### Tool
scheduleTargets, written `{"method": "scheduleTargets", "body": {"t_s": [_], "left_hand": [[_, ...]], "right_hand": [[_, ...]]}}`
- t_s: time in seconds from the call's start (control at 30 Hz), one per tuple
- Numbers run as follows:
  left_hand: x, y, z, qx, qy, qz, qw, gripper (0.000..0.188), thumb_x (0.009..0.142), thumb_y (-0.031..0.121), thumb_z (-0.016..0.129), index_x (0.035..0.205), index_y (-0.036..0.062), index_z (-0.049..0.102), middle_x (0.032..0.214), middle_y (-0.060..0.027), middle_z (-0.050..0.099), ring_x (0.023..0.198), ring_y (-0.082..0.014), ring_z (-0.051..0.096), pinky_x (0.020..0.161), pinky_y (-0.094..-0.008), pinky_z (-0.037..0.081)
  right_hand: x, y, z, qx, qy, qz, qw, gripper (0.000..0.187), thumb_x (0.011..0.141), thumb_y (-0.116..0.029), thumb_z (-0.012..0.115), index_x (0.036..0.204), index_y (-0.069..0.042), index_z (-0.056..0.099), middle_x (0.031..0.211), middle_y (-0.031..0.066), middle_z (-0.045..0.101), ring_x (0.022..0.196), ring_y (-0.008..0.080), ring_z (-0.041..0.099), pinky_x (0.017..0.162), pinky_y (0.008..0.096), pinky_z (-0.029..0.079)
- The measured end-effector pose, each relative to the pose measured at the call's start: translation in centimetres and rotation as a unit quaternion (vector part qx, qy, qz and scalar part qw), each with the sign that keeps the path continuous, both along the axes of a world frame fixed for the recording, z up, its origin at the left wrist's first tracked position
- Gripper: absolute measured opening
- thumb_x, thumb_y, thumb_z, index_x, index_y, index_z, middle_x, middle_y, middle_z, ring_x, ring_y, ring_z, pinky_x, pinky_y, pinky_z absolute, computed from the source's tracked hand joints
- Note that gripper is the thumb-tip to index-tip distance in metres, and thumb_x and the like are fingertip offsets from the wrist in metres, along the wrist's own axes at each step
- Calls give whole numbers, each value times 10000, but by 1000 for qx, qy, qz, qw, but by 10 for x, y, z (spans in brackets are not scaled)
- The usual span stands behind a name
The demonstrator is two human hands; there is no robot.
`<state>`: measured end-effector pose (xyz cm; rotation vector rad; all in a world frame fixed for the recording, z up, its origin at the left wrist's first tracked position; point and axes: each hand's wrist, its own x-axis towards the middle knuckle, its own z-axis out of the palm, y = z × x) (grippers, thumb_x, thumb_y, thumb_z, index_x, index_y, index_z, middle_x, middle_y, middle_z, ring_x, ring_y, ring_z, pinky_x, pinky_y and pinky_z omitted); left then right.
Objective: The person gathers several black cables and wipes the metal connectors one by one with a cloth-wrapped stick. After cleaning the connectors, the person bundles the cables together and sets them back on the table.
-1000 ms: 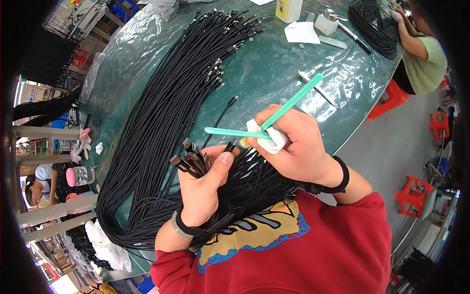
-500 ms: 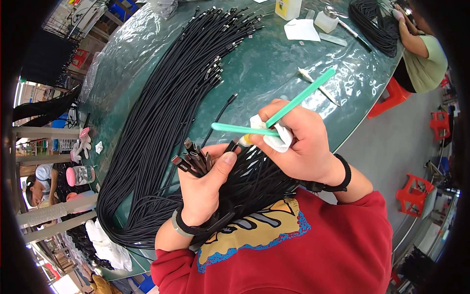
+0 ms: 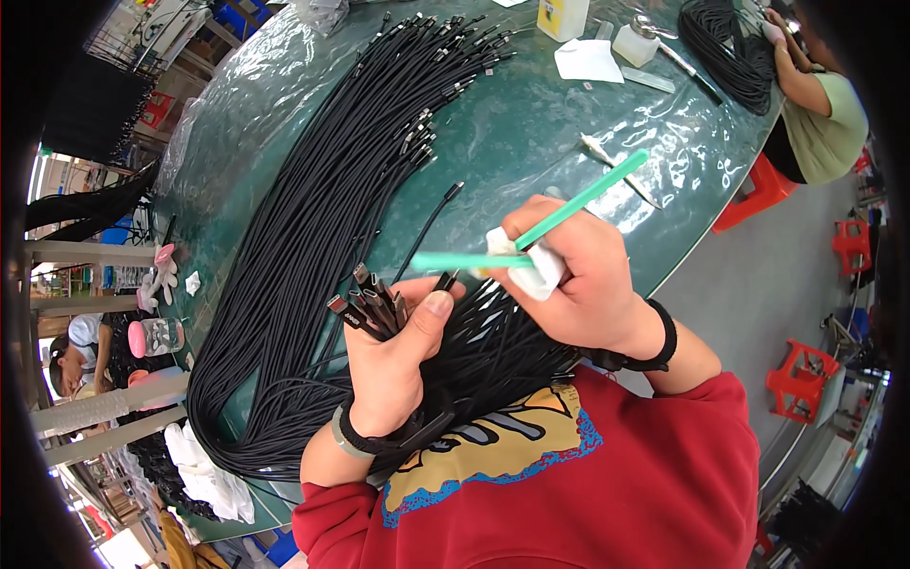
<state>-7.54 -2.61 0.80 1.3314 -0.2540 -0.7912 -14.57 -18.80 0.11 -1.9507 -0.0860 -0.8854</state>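
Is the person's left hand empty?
No, the left hand grips a bunch of black cables with their metal plug ends fanned out above the thumb.

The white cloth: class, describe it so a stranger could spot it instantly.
Start at the green table, then find the right hand at its near edge. The white cloth is bunched in that hand's grip beside two green sticks, unlike the flat white sheet lying farther off.
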Motion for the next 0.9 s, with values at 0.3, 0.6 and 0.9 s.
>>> {"method": "scheduleTargets", "body": {"t_s": [0.3,0.6,0.9], "left_hand": [[1,-1,2,-5,3,-10,1000,189,805,117,579,876,-58,593,523,67,401,440,-11,282,404,-186,180],[2,-2,2,-18,26,-29,999,198,824,132,555,859,-59,589,508,70,373,430,-13,262,401,-192,165],[2,3,3,-29,7,-16,999,191,803,108,585,897,-57,594,555,56,451,466,-7,326,420,-174,224]], "right_hand": [[2,2,0,-31,-10,-9,999,208,657,-19,650,829,-18,532,707,79,555,597,215,539,504,277,414],[4,2,2,-1,-29,-10,1000,197,660,-10,661,804,-16,526,667,73,529,534,184,498,469,250,367],[0,1,-5,-34,3,1,999,209,655,19,665,807,-9,524,683,60,534,535,153,464,466,246,345]]}}
